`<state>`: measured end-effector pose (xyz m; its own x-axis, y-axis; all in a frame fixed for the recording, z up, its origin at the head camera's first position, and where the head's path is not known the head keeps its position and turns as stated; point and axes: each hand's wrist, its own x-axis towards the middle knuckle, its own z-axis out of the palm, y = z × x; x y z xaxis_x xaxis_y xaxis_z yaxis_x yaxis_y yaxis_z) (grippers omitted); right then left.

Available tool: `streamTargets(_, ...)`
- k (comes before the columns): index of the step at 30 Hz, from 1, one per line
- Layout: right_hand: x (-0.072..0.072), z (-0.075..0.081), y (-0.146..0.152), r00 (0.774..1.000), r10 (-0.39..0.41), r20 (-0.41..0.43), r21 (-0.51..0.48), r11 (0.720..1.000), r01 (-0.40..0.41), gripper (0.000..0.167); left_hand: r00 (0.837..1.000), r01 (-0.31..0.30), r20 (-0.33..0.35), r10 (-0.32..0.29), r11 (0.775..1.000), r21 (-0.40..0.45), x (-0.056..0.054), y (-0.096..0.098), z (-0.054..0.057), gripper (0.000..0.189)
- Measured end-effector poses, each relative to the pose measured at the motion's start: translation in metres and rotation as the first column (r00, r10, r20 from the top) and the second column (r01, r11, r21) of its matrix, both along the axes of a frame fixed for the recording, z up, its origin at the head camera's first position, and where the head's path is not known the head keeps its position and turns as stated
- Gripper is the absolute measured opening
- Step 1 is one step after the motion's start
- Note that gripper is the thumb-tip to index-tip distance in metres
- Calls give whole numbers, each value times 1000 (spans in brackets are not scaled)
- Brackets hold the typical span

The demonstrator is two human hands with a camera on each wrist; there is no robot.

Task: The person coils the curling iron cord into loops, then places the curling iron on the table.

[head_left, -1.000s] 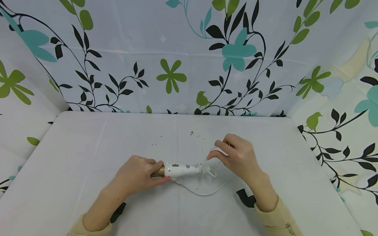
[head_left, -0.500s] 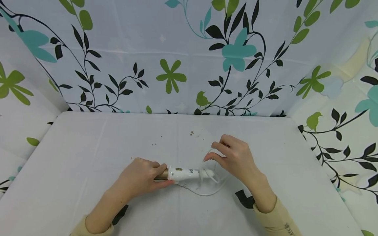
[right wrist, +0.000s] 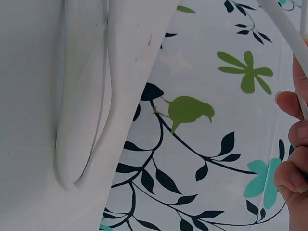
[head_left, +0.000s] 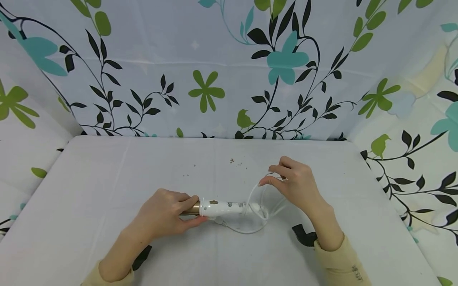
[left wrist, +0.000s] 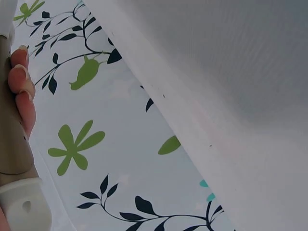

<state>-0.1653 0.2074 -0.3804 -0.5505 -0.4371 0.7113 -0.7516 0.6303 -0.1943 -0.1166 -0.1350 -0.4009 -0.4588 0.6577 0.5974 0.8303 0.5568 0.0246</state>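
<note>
A curling iron with a white handle (head_left: 225,207) and a gold barrel (head_left: 191,209) lies sideways across the middle of the table. My left hand (head_left: 168,210) grips it by the barrel, thumb along the near side. In the left wrist view, fingertips (left wrist: 21,79) curl round the brownish-gold barrel, which ends in a pale tip (left wrist: 26,207). A white power cord (head_left: 250,194) leaves the handle's right end in loose loops. Above and right of those loops, my right hand (head_left: 295,182) pinches the cord between thumb and fingers. The right wrist view shows cord strands beside the curled fingers (right wrist: 301,132).
The white tabletop (head_left: 143,167) carries small brown crumbs (head_left: 231,161) toward the back. A patterned cloth (head_left: 161,59) with leaves and flowers hangs behind and at both sides. Black straps (head_left: 304,236) stick out by the wrists.
My right hand first moves slightly left, then up and right with the cord, drawing the loop wider. The left hand and curling iron shift slightly right, then back left.
</note>
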Motion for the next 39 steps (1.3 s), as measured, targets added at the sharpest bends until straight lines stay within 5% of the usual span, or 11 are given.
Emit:
streamTargets(10,-6,-9,-6,996,94,5,-43,995,-94,23,997,81,-17,-81,997,20,3,6,0,41)
streamTargets(22,-2,-10,-11,986,-4,169,-21,1000,8,17,997,70,-51,-65,990,121,4,9,5,40)
streamTargets(30,0,-13,-14,943,29,332,-102,995,5,13,999,25,25,-33,964,265,4,12,6,39)
streamTargets(35,1,-13,-18,902,71,426,-107,994,-28,5,1000,7,21,-15,932,364,3,13,8,41)
streamTargets(39,3,-12,-22,894,62,444,-84,996,-28,8,1000,-3,12,-2,921,390,1,12,9,41)
